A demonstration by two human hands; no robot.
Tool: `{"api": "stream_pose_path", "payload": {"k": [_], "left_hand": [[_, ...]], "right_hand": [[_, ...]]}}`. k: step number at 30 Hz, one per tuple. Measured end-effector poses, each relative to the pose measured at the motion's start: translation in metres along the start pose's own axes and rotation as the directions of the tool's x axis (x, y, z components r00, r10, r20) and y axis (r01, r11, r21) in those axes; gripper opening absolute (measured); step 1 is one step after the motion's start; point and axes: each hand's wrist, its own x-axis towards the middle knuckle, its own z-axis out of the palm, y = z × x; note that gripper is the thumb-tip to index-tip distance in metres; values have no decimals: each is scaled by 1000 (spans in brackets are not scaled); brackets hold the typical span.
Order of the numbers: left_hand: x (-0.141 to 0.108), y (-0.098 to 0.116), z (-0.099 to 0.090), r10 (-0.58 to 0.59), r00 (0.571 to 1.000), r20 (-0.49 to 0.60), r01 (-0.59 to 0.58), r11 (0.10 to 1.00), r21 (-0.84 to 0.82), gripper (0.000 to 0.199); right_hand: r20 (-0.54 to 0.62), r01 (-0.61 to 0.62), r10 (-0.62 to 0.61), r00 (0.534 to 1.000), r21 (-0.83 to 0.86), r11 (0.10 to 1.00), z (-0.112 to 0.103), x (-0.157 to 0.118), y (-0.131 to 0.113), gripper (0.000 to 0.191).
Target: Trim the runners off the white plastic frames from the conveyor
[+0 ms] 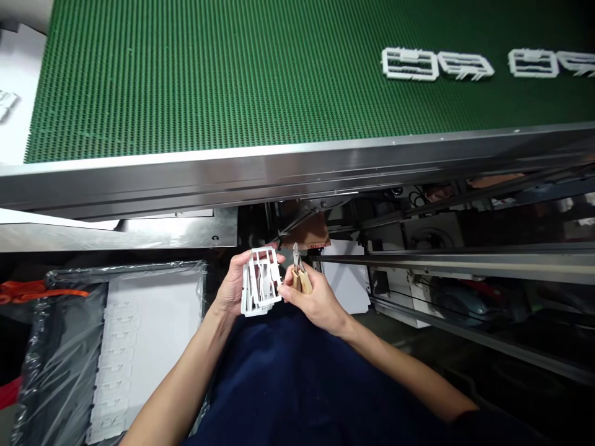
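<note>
A plastic frame [260,282], long axis forward, is pinched in the left hand [231,286], just beside nippers [300,279] gripped in the right hand [313,302].

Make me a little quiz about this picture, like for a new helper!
1. Which hand holds the tan-handled pliers, left or right?
2. What colour is the studded conveyor belt?
3. True or false: the left hand holds a white plastic frame.

Key:
1. The right hand
2. Green
3. True
</note>
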Motion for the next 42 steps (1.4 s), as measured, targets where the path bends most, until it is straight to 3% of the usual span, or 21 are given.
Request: {"api": "stream_pose_path", "payload": {"k": [11,22,27,32,35,37,42], "left_hand": [[-1,-3,3,-2,997,-78,0,1000,-26,43],[-8,-2,11,64,956,-285,-46,997,68,42],[-8,0,9,91,951,-297,-71,995,77,45],[-11,-5,3,175,940,-291,-111,968,225,39],[-13,-11,-13,262,910,-321,-152,931,330,29],[-13,-16,-31,328,871,-365,-149,886,439,25],[-11,-30,-79,458,724,-515,67,697,714,18]], "right_hand": [[-9,47,-48,999,-65,997,0,1,3,14],[42,19,-16,999,-58,998,5,4,10,14],[44,17,-13,999,-95,995,8,6,16,14],[97,10,12,995,-219,976,14,12,21,16],[125,-23,76,989,-380,925,19,17,23,18],[139,-2,90,986,-535,845,22,25,23,22],[233,241,-88,968,-786,569,43,79,27,36]]}}
